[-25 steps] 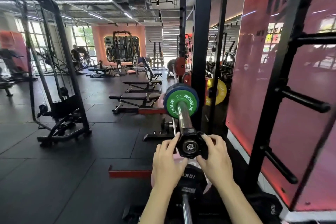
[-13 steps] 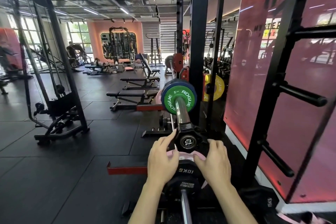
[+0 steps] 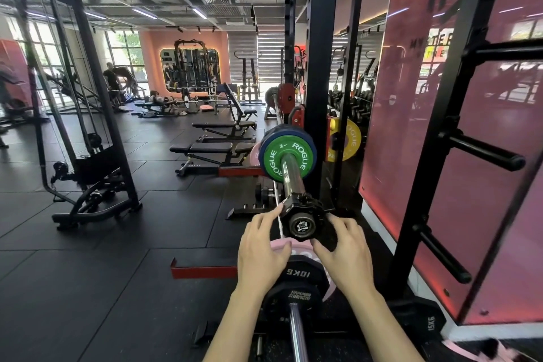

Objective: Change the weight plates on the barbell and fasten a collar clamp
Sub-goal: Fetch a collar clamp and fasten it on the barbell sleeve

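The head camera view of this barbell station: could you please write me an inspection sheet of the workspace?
Surface: black rubber floor tiles.
Job's things: collar clamp sits at the outer end of the barbell sleeve, apart from the green plate; blue plate behind the green.
Clutter: black 10KG plate and pink plate on a lower bar; 15KG plate by the rack.
Grippers: left hand and right hand flank the clamp, fingers spread.
Cables: nothing seen.
Surroundings: rack upright, benches, people far off.
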The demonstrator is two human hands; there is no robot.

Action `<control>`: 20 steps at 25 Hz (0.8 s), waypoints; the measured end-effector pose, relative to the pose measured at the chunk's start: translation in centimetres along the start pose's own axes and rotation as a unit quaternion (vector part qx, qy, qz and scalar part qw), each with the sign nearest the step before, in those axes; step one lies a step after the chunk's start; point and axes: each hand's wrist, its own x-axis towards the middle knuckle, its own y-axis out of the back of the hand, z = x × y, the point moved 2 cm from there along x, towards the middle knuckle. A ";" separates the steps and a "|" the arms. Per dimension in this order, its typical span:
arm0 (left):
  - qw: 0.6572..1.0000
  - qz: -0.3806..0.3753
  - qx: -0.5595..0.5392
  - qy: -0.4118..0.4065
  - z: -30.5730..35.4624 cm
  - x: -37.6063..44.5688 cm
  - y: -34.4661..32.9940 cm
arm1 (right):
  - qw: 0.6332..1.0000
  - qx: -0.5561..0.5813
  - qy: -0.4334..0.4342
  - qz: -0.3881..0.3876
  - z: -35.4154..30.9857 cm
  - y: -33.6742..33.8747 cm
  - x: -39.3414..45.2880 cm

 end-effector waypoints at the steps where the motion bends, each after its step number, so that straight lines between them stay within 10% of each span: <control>1: 1.000 0.004 -0.001 0.000 -0.1 0.0 -0.1 | 1.000 -0.001 0.014 -0.002 -0.1 0.0 0.1; 20: 0.996 0.042 0.067 -0.045 -0.7 2.0 -1.2 | 0.998 -0.010 0.070 0.000 -0.3 -0.9 2.3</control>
